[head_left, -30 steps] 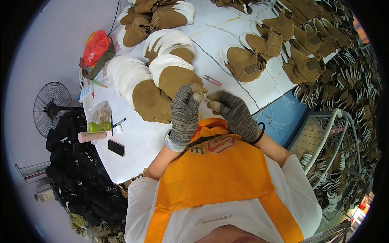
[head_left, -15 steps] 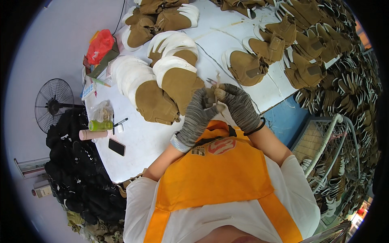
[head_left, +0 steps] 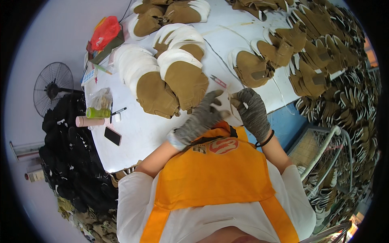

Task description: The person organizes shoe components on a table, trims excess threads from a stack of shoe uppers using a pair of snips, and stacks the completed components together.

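My left hand [head_left: 198, 119], in a grey knitted glove with bare fingertips, hangs near the table's front edge with thumb and fingers apart and nothing in it. Opposite it, my right hand [head_left: 252, 110], gloved alike, pinches a thin pale strip [head_left: 232, 106] that dangles between the two hands. Just beyond them a pair of thread snips [head_left: 219, 81] with a reddish handle lies on the white table [head_left: 142, 139]. Nearest to my left hand is a brown shoe upper [head_left: 187, 83] with a white edge, on top of a fanned stack.
More brown uppers [head_left: 253, 69] lie in bundles to the right and at the back. On the left are a phone [head_left: 112, 136], a pink bottle [head_left: 90, 121], a box with a red bag [head_left: 104, 34] and a fan [head_left: 52, 90]. A wire cart [head_left: 324, 150] stands at right.
My hands have drawn apart, and my left fingers have spread. The snips, earlier at my fingertips, now lie apart from both hands. The view has shifted slightly.
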Motion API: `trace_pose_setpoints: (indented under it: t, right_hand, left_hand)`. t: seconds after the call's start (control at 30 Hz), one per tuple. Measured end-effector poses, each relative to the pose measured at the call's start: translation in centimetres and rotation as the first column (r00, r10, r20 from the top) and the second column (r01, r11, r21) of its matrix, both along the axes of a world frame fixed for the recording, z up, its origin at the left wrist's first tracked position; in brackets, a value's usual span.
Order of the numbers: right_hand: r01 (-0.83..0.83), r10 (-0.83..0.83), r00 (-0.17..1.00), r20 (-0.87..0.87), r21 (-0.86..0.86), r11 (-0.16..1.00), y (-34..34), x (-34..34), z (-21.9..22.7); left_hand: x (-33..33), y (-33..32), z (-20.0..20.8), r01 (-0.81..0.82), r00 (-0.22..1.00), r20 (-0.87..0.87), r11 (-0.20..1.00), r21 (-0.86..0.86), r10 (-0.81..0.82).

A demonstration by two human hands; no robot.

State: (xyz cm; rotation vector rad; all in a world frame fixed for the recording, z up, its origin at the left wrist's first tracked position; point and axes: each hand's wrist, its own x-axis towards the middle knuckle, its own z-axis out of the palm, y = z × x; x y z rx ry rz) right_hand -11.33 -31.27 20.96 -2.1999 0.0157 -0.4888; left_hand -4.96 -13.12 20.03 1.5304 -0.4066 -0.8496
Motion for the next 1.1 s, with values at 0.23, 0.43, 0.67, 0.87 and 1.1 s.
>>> trace_pose_setpoints:
  t: [0.23, 0.43, 0.67, 0.87, 1.1]
  right_hand:
    - [-0.034, 0.044, 0.997, 0.070, -0.144, 0.989, -3.1, -1.7, -0.7]
    - [-0.172, 0.382, 0.920, 0.084, 0.964, 0.201, -3.4, -3.2, -0.8]
    - [-0.206, 0.333, 0.930, -0.152, 0.536, 0.819, -0.4, -4.4, 6.7]
    - [-0.058, 0.504, 0.861, 0.068, 0.998, -0.036, -6.6, -5.6, 5.4]
    - [0.029, 0.058, 0.997, -0.055, 0.925, 0.378, -12.4, -3.2, 3.5]
  left_hand:
    - [1.6, 1.5, 2.9, 0.203, 0.973, 0.120, 0.978, -0.045, -0.196]
    - [1.7, 4.0, 3.8, -0.466, 0.778, -0.618, 0.555, -0.689, -0.114]
    - [0.1, 2.0, 1.4, -0.519, 0.381, -0.887, 0.733, -0.439, -0.261]
    - [-0.6, 3.8, 7.6, -0.042, 0.958, -0.280, 0.937, -0.347, -0.060]
    - [7.5, -3.2, 7.0, 0.252, 0.967, 0.017, 0.935, -0.250, -0.255]
